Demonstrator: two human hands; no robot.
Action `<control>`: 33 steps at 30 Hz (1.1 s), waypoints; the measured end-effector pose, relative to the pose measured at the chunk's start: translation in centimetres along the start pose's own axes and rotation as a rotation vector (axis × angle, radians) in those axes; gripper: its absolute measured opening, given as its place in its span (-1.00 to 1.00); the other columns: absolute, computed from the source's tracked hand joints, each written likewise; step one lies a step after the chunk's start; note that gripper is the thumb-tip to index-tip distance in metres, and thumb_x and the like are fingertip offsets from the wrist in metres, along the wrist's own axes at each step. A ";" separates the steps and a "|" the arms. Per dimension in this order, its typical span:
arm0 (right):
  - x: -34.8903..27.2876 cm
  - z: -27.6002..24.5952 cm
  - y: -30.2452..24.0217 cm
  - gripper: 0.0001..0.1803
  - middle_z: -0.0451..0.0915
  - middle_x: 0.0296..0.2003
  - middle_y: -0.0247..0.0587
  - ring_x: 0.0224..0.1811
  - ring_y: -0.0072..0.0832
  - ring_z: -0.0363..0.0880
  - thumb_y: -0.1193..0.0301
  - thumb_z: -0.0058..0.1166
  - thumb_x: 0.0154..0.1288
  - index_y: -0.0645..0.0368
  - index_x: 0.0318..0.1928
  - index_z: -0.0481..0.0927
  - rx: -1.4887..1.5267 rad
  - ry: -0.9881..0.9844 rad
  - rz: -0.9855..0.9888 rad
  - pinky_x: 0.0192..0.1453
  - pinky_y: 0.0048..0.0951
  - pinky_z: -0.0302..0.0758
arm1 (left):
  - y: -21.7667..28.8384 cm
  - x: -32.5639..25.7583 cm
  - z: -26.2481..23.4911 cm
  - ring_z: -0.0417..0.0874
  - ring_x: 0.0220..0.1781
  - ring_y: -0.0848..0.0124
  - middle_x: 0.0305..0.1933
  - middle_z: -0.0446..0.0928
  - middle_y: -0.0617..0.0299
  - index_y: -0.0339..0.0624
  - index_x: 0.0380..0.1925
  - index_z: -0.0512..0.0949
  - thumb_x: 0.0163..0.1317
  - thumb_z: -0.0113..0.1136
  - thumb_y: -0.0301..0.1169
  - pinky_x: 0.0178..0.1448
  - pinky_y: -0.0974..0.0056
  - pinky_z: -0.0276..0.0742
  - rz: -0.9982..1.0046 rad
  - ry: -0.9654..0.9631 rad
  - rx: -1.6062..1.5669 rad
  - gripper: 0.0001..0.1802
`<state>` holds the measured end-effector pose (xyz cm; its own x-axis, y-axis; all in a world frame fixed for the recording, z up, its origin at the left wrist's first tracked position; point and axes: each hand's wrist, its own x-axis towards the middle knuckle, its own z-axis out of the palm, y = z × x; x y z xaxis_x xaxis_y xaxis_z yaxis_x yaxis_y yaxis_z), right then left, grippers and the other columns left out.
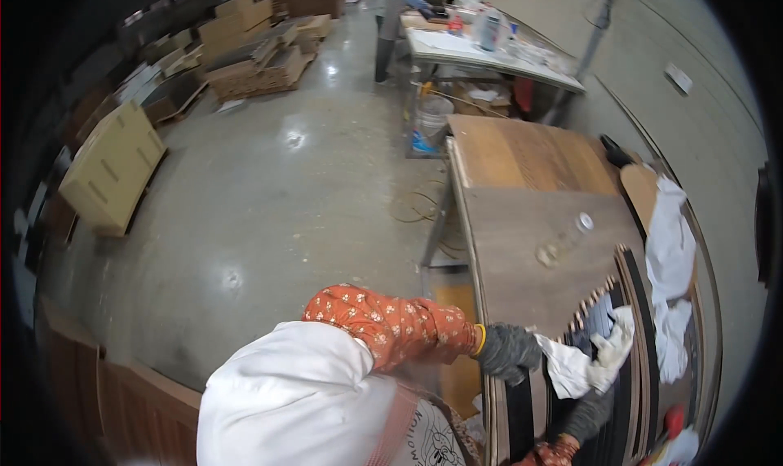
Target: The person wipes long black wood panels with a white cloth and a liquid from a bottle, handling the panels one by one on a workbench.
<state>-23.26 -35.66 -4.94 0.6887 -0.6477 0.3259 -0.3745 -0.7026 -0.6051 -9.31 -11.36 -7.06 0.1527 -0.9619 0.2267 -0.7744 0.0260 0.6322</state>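
Observation:
My left hand (510,354), in a dark grey knit glove, is closed at the edge of a crumpled white cloth (565,368). My right hand (590,415), in a similar glove below an orange floral sleeve, reaches up from the lower edge to the cloth's other side. White material hides its fingers, so their grip is unclear. Under both hands lie long dark strips (626,384) with pale ends, side by side on the workbench (522,246). Beyond the hands, a clear bottle with a white cap (573,231) lies on the bench top.
More white cloth (670,254) hangs along the bench's right side, near a black object (617,152). A red item (673,421) sits at lower right. Farther off stand a cluttered white table (506,64), a bucket (432,117), a person (391,25), and a yellow cabinet (114,168) on the left.

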 end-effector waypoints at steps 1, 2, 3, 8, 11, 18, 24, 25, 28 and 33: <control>1.1 0.3 0.8 -0.58 0.61 -0.10 0.07 -0.07 -0.10 0.59 0.23 0.00 0.34 0.33 0.02 0.53 -0.139 0.173 -0.086 0.02 -0.24 0.51 | 0.2 -0.7 -2.7 0.49 0.05 -0.01 -0.02 0.53 0.01 -0.13 -0.08 0.55 0.09 0.21 -0.17 0.14 0.01 0.42 -0.256 -0.011 -0.016 -0.58; 1.9 0.2 -3.0 -0.59 0.62 -0.10 0.07 -0.09 -0.13 0.60 0.29 0.02 0.30 0.32 0.05 0.53 -0.183 0.124 -0.073 0.06 -0.24 0.48 | -1.0 -1.5 -3.2 0.40 0.22 -0.02 0.18 0.43 -0.01 -0.10 0.16 0.42 0.14 0.20 -0.08 0.26 0.02 0.34 -0.243 0.126 0.044 -0.39; 2.1 0.3 -6.0 -0.58 0.60 -0.07 0.07 -0.06 -0.12 0.58 0.28 0.04 0.29 0.30 0.06 0.52 -0.156 0.093 -0.108 0.09 -0.24 0.46 | -2.7 -1.5 -2.4 0.25 0.37 -0.02 0.35 0.24 -0.06 -0.12 0.34 0.19 0.11 0.22 0.04 0.40 0.06 0.19 -0.186 0.378 0.056 -0.14; -3.5 3.6 -16.4 -0.54 0.55 -0.04 0.03 -0.02 -0.14 0.53 0.23 0.15 0.22 0.22 0.06 0.54 -0.151 -0.037 -0.423 0.08 -0.23 0.47 | -2.8 1.8 -4.8 0.38 0.31 0.03 0.22 0.38 -0.18 -0.29 0.24 0.29 -0.07 0.43 -0.19 0.37 0.07 0.29 0.326 0.833 -0.155 -0.13; -1.8 2.7 -16.2 -0.61 0.62 -0.17 -0.04 -0.11 -0.24 0.59 0.29 0.18 0.21 0.25 -0.01 0.56 0.224 -0.086 -0.249 0.03 -0.30 0.50 | -0.1 -2.2 -11.0 0.54 0.11 0.35 0.08 0.51 0.04 -0.27 0.14 0.44 0.15 0.17 -0.48 0.14 0.28 0.47 0.241 0.496 -0.376 -0.51; -1.8 5.2 -14.5 -0.40 0.57 -0.03 -0.01 0.12 -0.32 0.47 0.05 -0.17 0.38 0.35 0.12 0.44 1.092 -0.423 0.140 0.20 -0.34 0.42 | 2.4 -4.5 -10.7 0.59 0.06 0.16 0.04 0.54 -0.01 -0.33 0.14 0.37 0.07 0.27 -0.18 0.15 0.15 0.48 0.183 0.709 -0.402 -0.33; -5.5 8.1 -19.0 -0.41 0.57 -0.03 -0.01 0.11 -0.31 0.48 0.06 -0.13 0.35 0.35 0.12 0.44 0.723 -0.409 -0.076 0.19 -0.34 0.43 | 2.3 -7.2 -8.5 0.62 -0.02 0.20 -0.07 0.59 0.01 -0.39 0.04 0.41 0.00 0.29 -0.20 0.06 0.21 0.52 -0.019 0.967 -0.052 -0.36; -5.9 8.7 -19.5 -0.41 0.56 -0.03 -0.01 0.11 -0.31 0.48 0.06 -0.13 0.35 0.35 0.12 0.44 0.692 -0.414 -0.110 0.19 -0.34 0.43 | 2.0 -7.1 -8.2 0.61 -0.02 0.21 -0.08 0.59 0.03 -0.38 0.02 0.42 -0.01 0.29 -0.21 0.05 0.23 0.52 -0.059 1.020 0.027 -0.37; -6.7 9.7 -20.3 -0.41 0.56 -0.03 0.00 0.10 -0.31 0.48 0.07 -0.11 0.34 0.35 0.12 0.44 0.610 -0.440 -0.191 0.18 -0.34 0.43 | 1.4 -6.4 -7.3 0.61 -0.02 0.24 -0.11 0.59 0.06 -0.37 -0.01 0.44 -0.04 0.32 -0.23 0.03 0.28 0.53 -0.177 1.146 0.077 -0.40; -5.4 11.4 -22.1 -0.41 0.56 -0.03 0.00 0.10 -0.30 0.48 0.08 -0.07 0.32 0.35 0.12 0.44 0.527 -0.413 -0.324 0.17 -0.34 0.43 | 0.9 -7.1 -7.3 0.55 0.08 0.29 0.07 0.51 0.10 -0.27 0.17 0.37 0.15 0.33 -0.26 0.13 0.26 0.47 -0.111 0.872 -1.116 -0.38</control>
<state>-11.61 -13.31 -1.61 0.9303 -0.1952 0.3105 0.1633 -0.5375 -0.8273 -6.58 -2.48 -2.67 0.8208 -0.5108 0.2557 0.0873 0.5546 0.8275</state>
